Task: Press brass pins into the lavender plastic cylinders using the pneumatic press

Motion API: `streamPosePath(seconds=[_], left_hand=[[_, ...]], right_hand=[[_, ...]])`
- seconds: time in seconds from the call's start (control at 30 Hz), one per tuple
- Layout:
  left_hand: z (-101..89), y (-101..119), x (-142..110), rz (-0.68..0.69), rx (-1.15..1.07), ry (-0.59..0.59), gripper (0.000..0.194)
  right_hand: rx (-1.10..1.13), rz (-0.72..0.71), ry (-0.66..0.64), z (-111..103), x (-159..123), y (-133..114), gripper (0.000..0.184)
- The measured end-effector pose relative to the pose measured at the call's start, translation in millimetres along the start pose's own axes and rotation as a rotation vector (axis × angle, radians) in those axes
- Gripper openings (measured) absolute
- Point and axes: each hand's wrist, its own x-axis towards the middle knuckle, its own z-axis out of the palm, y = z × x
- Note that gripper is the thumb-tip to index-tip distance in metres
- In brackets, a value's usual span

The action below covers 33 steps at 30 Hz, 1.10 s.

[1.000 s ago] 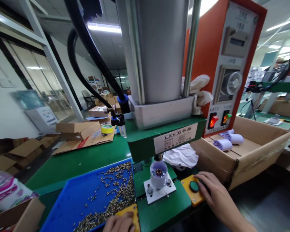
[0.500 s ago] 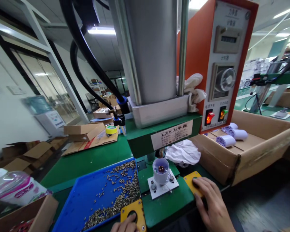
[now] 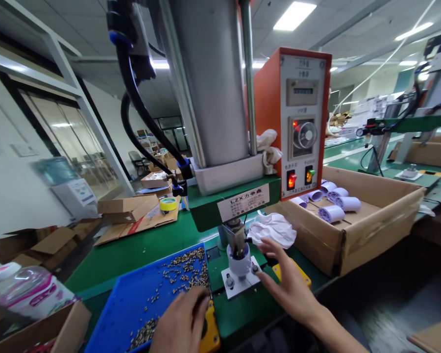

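A white cylindrical part [image 3: 238,264] stands upright on the white base plate [image 3: 244,284] of a green bench press. Into its top reaches the press's metal ram [image 3: 235,235]. Just right of the part is my right hand [image 3: 288,279], open, thumb and fingers apart, with nothing visible in it. The thumb tip is close to the plate's right bolt. My left hand [image 3: 182,318] is over the right edge of the blue tray [image 3: 128,294], beside the left yellow button box [image 3: 210,331]. Its fingers are bent and blurred, and their tips are hidden. Small metal pieces [image 3: 145,333] lie scattered in the tray.
An orange control box [image 3: 268,93] with lit switches stands right of the press cylinder [image 3: 216,83]. Several white rolled parts [image 3: 330,213] lie in a cardboard box [image 3: 375,235] at right. White crumpled cloth [image 3: 274,229] lies behind my right hand. A bottle [image 3: 29,289] stands at left.
Both hands have come off the yellow button boxes. My right hand moved left towards the white part, my left hand up over the tray edge. The ram has come down into the part.
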Motion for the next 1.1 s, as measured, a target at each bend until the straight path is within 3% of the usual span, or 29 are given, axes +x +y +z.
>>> streamPosePath(seconds=[0.07,0.1,0.23,0.3,0.5,0.63,0.77,1.1], left_hand=[[-8.8,15,24,-0.044,-0.041,-0.042,0.022],[-12.2,21,35,-0.052,-0.062,-0.067,0.021],[-22.7,37,63,-0.029,-0.134,-0.115,0.022],[-26.4,41,70,-0.014,-0.144,-0.133,0.021],[-25.6,60,95,0.082,-0.102,-0.168,0.018],[-18.4,74,113,0.121,-0.032,-0.296,0.015],[-18.7,78,122,0.156,0.019,-0.393,0.01],[-26.6,83,118,0.154,-0.029,-0.43,0.01]], right_hand=[[0.161,-0.004,-0.083,16,18,-16,0.075],[0.224,0.005,-0.11,24,25,-22,0.076],[0.323,0.074,-0.123,45,35,-28,0.036],[0.328,0.067,-0.1,47,33,-27,0.028],[0.422,0.027,-0.104,44,33,-30,0.047],[0.42,0.022,-0.105,45,33,-29,0.051],[0.437,0.019,-0.105,45,34,-30,0.053],[0.444,0.008,-0.112,40,36,-33,0.048]])
